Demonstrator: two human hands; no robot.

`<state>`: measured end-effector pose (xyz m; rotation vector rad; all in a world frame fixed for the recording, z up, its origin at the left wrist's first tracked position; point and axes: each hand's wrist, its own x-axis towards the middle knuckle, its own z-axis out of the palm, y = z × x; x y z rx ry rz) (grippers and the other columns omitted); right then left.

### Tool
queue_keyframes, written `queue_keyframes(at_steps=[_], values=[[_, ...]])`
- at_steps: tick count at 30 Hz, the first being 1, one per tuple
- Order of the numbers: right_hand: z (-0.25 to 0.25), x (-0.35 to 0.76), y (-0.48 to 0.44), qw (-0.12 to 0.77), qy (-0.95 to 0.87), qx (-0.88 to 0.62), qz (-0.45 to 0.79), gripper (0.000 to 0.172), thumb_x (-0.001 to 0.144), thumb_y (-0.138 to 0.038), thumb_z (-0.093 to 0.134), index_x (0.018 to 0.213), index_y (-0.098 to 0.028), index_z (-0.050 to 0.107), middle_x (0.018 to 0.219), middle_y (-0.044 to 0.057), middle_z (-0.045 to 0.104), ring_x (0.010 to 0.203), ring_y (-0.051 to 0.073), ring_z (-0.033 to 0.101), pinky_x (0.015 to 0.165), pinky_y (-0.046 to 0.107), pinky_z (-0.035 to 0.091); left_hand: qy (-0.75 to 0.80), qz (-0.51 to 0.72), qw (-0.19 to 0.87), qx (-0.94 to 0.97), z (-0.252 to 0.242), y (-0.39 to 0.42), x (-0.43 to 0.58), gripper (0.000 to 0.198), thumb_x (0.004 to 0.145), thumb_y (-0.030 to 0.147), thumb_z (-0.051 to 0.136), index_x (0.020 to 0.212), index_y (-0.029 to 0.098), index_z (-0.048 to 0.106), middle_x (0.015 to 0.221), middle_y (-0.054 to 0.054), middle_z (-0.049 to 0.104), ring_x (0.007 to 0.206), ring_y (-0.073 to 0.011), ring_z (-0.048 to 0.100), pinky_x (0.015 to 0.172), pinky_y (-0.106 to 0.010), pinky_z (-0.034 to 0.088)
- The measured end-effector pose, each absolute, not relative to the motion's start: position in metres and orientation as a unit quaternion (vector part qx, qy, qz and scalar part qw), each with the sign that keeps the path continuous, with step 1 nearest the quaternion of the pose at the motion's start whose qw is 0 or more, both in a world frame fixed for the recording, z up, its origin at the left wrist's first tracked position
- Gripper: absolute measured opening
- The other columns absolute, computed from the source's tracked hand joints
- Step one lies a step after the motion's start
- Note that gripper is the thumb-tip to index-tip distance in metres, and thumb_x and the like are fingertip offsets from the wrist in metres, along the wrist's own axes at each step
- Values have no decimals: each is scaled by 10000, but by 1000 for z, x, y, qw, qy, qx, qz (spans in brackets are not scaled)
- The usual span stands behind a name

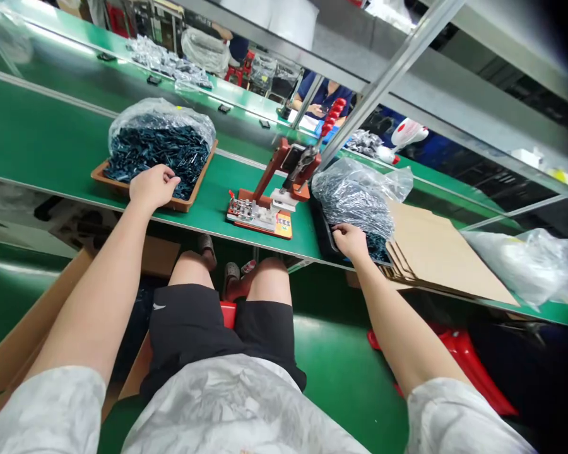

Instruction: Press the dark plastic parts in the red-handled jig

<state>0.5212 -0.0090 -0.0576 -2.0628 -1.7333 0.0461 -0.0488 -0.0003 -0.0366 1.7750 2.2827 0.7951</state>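
Observation:
My left hand [152, 186] is over the near edge of a brown tray [193, 200], its thumb and fingers curled together. Whether anything is pinched there is too small to tell. Heaped in that tray are many small dark blue-black plastic parts [163, 150] inside a clear plastic bag [144, 110]. On the right, my right hand [351, 242] reaches to the near side of a black tray [322, 234], fingers bent inward and partly hidden. More dark parts [377, 244] show there beneath a clear bag [355, 195]. Between my hands stands a hand-lever toggle press [284, 183] with a red grip.
Flat cardboard sheets [435, 246] lie right of the black tray, with a white plastic bag [525, 261] beyond. A metal shelf post [392, 69] slants above the green bench [38, 135]. Across the conveyor sits another person [322, 98]. Several small black pieces [224, 108] lie along it.

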Motion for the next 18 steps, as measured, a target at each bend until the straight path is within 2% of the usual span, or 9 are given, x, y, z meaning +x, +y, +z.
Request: queue_keyframes(at_steps=[5,8,13,18], values=[[-63,528,-1,189,-621,-761,2,331,808,-326,537,915,-148,795,909,137,778,877,279,695,849,372,505,754,274,73,592,-39,-2,-47,354,899,563,561,1031,272,711,1063,-84,742,1075,-340,658,951,-443,474],[-67,532,0,187,-615,-766,-10,319,791,-347,557,881,-149,791,874,136,777,858,286,697,833,381,507,747,276,72,600,-43,-2,-47,371,931,554,507,1075,275,704,1090,-90,730,1110,-341,642,977,-443,457],[-68,533,0,179,-600,-779,-7,293,750,-349,578,844,-158,779,792,109,762,794,273,699,798,373,512,728,299,73,613,-50,-1,-47,395,976,534,435,1132,274,688,1142,-74,725,1188,-327,610,1013,-418,427],[-67,533,1,163,-589,-791,-13,244,730,-342,589,784,-173,756,753,94,752,781,273,699,780,367,509,705,329,78,624,-52,-4,-47,413,980,544,479,1196,247,667,1189,-43,722,1199,-268,607,1043,-392,401]])
